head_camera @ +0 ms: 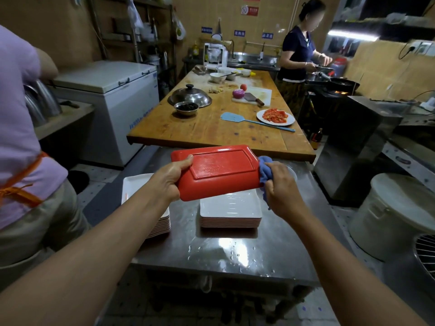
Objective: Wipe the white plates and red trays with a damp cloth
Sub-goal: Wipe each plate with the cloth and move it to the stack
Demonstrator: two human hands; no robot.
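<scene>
A red tray is held in the air above the steel table, its wet underside facing me. My left hand grips its left end, thumb on top. My right hand holds a bunched blue cloth against the tray's right end. Below the tray sits a stack of white plates with red edges. A second stack lies to the left, partly hidden by my left forearm.
The steel table has water drops near its front edge. A wooden table beyond holds a lid, bowls, cutting board, blue spatula and a plate of tomato. One person stands close at left, another at the stove at back right. A white bucket stands right.
</scene>
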